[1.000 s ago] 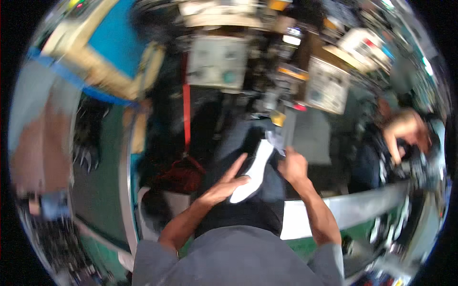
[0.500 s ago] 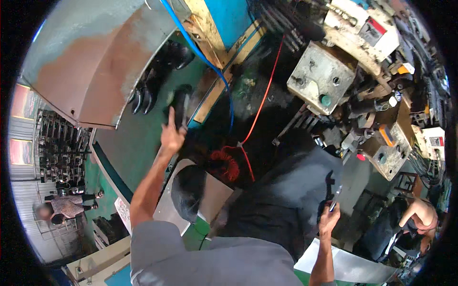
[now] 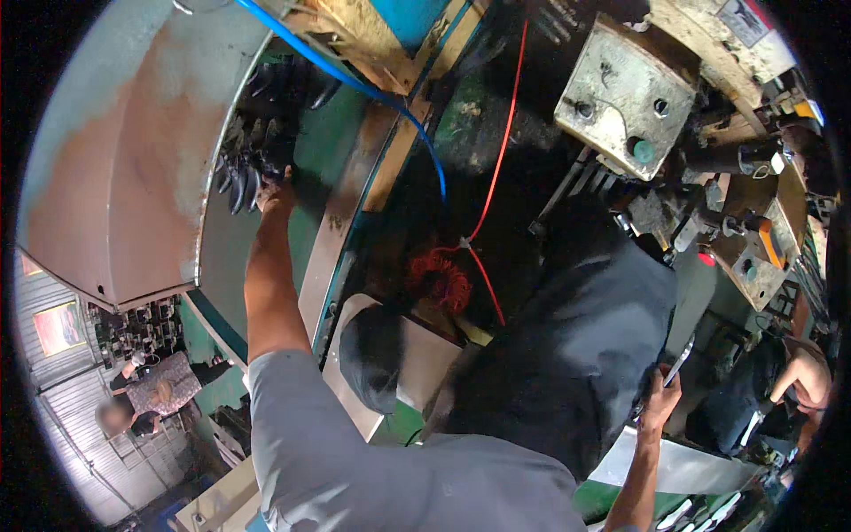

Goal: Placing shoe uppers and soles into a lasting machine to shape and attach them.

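Note:
My left hand [image 3: 274, 191] reaches forward over a green belt [image 3: 306, 177], at the edge of a group of dark, glossy shoes [image 3: 235, 184]. Its fingers are closed around a black shoe [image 3: 279, 156], partly lost among the other dark shapes. On the right, beside my dark-clothed leg, my right hand [image 3: 658, 399] grips a slim metal hand tool [image 3: 681, 356]. The tool's bright end sticks up past the fingers. The fist covers the rest, so its exact kind cannot be made out.
A rusty, curved metal hood [image 3: 133, 168] overhangs the belt at left. A blue hose [image 3: 355, 84] and a red line [image 3: 496, 168] hang ahead. Worn machine boxes [image 3: 625, 97] stand at right. Other people are at far left [image 3: 160, 390] and far right [image 3: 793, 381].
My left hand has moved left and farther away with the black shoe, to the group of shoes. My right hand has shifted right, still gripping the metal tool. The whole view has turned slightly.

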`<state>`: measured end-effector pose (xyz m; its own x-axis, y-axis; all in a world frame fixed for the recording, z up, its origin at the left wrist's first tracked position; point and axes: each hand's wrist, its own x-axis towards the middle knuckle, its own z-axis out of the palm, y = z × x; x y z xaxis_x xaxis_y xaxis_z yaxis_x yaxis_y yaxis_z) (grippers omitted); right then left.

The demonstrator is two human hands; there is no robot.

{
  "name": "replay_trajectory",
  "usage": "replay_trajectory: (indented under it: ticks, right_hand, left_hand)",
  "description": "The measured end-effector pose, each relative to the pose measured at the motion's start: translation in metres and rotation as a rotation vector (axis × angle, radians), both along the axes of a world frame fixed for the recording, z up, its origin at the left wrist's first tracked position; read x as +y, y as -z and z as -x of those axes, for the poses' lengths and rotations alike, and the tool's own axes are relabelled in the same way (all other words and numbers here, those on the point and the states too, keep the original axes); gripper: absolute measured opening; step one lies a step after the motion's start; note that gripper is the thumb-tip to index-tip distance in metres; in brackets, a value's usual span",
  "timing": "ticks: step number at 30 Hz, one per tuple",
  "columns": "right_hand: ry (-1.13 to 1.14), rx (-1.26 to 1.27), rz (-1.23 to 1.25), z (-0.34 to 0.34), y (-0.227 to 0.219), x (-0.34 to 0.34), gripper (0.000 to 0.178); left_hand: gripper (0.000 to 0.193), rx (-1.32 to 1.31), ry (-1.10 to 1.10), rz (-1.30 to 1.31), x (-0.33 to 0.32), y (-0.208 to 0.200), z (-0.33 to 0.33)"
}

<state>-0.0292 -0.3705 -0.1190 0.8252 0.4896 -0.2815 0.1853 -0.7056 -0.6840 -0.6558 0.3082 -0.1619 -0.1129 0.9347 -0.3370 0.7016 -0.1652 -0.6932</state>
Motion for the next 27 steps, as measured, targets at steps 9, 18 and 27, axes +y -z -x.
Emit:
replay_trajectory:
  ticks: [9,18,27]
  right_hand:
    - [0.684,0.147,0.103,0.037,0.081,-0.205,0.036]
    - [-0.114,-0.291,1.167,0.11,0.135,-0.27,0.035]
    - [0.949,-0.446,0.474,0.157,0.081,-0.35,0.054]
  left_hand:
    - [0.041,-0.976,0.464,0.19,-0.165,-0.024,-0.271]
    - [0.028,-1.574,0.337,0.442,-0.426,-0.055,-0.496]
    - [0.044,-1.341,1.269,0.314,-0.399,0.018,-0.489]
